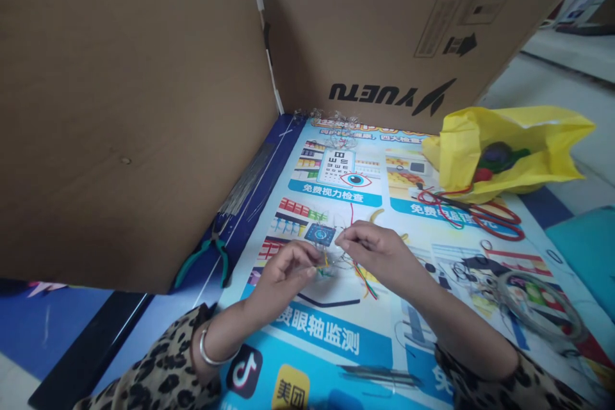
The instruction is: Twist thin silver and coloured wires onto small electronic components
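Over the printed poster, my left hand (291,266) pinches a small thin-wire piece (329,261) with yellow and green thread about it. My right hand (372,246) is a little farther off to the right, thumb and fingertips pressed together close to the wire; what they grip is too fine to make out. Red, green and yellow threads (368,285) trail below the right fingers. Teal-handled pliers (214,246) lie to the left, by a bundle of straight wires (247,182). Red-handled scissors (494,218) rest at the right.
Tall cardboard panels (144,109) stand at the left and back. A yellow bag (519,147) holding coloured balls sits at the right, beyond a coil of wire (541,307). Bent wire pieces (341,128) lie at the back; dark thin rods (379,375) lie in front.
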`<state>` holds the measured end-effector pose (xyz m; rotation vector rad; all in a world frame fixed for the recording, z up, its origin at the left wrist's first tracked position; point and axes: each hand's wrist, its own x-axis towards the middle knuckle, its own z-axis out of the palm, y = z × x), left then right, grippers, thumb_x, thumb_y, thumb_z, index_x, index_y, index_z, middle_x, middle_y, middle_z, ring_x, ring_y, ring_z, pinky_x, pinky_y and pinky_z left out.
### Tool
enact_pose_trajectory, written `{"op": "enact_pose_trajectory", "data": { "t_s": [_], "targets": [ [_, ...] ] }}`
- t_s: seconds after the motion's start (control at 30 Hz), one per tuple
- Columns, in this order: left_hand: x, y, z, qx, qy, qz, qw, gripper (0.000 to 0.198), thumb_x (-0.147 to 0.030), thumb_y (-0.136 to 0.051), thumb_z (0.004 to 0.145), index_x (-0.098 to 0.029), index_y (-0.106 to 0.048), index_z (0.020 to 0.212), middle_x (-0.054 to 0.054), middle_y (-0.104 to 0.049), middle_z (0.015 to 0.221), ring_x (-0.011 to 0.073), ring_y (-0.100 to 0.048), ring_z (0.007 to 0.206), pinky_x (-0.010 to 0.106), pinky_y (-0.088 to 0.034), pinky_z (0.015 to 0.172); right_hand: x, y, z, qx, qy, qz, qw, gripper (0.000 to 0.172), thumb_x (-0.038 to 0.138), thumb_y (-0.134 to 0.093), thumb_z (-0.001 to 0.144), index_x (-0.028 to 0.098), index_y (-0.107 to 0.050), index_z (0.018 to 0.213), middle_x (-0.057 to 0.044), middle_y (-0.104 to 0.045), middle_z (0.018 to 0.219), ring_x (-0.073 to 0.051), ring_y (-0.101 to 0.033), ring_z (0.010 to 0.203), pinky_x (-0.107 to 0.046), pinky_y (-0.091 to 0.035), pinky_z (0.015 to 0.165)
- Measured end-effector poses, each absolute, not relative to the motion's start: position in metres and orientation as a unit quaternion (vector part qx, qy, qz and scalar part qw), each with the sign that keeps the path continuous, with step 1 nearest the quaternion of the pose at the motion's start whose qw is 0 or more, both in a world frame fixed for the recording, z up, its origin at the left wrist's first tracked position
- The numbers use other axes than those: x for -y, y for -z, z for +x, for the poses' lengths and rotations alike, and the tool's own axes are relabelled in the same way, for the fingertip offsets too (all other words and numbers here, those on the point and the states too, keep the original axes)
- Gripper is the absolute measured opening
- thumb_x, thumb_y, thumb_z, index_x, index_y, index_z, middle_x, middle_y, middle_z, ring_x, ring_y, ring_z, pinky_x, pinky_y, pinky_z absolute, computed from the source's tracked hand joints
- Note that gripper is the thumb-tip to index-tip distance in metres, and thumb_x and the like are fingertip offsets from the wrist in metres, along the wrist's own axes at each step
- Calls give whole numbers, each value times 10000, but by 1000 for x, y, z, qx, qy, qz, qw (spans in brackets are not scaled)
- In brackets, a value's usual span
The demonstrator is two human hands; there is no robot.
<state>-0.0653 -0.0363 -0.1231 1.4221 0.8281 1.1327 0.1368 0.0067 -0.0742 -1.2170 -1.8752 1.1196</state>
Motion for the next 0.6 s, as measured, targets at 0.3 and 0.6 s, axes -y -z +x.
{"op": "enact_pose_trajectory", "data": {
  "t_s": [0.3, 0.6],
  "targets": [
    [36, 120, -63, -427, -434, 563, 559, 181, -321, -537, 860, -170, -478, 780, 42, -591, 874, 167, -564, 848, 296, -410, 764, 0, 73, 137, 782, -336, -427, 305, 155, 188, -510, 855, 204, -642, 776, -19, -626, 769, -138, -581, 740, -255, -438, 663],
    [30, 121, -63, -533, -513, 510, 439, 183, -318, -611, 801, -184, -488, 816, -23, -503, 739, 99, -469, 654, 217, -386, 619, 2, 76, 134, 808, -302, -409, 297, 181, 218, -504, 873, 200, -674, 814, -33, -628, 750, -147, -595, 721, -263, -459, 655]
  ]
}}
